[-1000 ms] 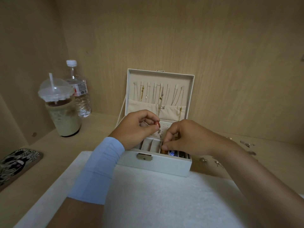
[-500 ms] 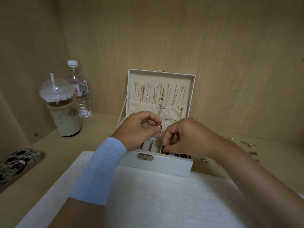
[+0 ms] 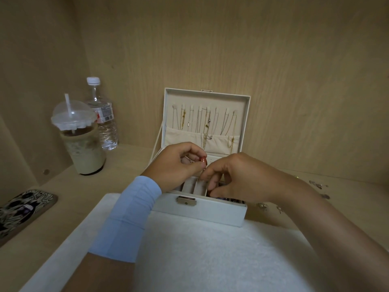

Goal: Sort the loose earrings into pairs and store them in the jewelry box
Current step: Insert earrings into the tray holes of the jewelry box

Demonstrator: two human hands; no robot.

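Over the open jewelry box (image 3: 221, 213), two hands work close together, one pinching a single red earring (image 3: 203, 159).

One left hand (image 3: 175, 165), with a pale blue sleeve (image 3: 128, 218) on its forearm, nips the red earring between thumb and forefinger above the box's back section. One right hand (image 3: 237, 178) curls down into the front compartments, fingertips drawn together; whether they pinch anything cannot be told, as the hand hides most of the tray. About eight chains (image 3: 207, 123) hang inside the upright lid. Roughly five loose earrings (image 3: 315, 183) lie scattered on the wooden shelf (image 3: 130, 163) right of the box, too small to pair by eye. At the left stand one lidded iced drink (image 3: 81, 144), one water bottle (image 3: 103, 119) behind it and one patterned phone (image 3: 23, 209); one white mat (image 3: 189, 249) touches the box's front.
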